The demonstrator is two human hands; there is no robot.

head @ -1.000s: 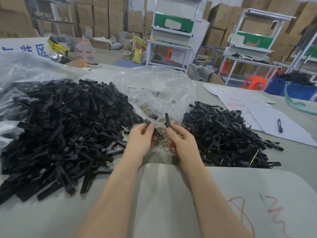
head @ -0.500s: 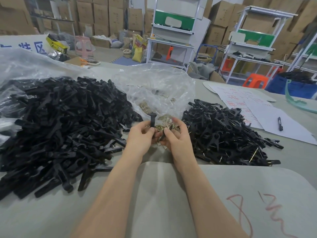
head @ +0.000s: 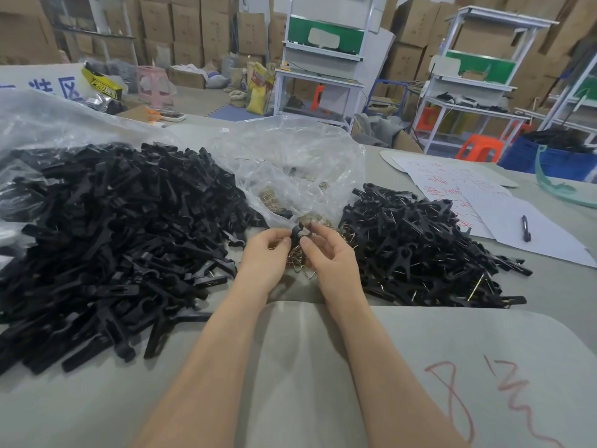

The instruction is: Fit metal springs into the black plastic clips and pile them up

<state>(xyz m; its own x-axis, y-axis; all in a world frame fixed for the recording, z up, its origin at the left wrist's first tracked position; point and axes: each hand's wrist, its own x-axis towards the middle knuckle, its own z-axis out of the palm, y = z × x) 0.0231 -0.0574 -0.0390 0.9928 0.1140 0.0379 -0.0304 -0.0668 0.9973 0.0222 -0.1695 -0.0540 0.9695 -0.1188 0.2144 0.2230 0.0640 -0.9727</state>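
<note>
My left hand [head: 263, 253] and my right hand [head: 329, 257] meet at the table's middle and together pinch one black plastic clip [head: 298, 236], held upright between thumbs and fingertips. Under the hands lies a small heap of brass-coloured metal springs [head: 298, 258], spilling from a clear plastic bag [head: 290, 169]. A large heap of black clip halves [head: 106, 237] covers the left of the table. To the right sits a smaller pile of clips with springs fitted [head: 416, 244]. Whether a spring sits in the held clip is hidden by my fingers.
White paper sheets with red writing [head: 458, 195] and a black pen [head: 526, 228] lie at the right. A grey mat with red marks [head: 452, 383] covers the near table. Another clear bag [head: 38, 124] lies behind the left heap. Shelving racks and cartons stand beyond the table.
Both hands came together from a slightly apart position. The black pieces they held singly are now joined into one clip raised between the fingertips.
</note>
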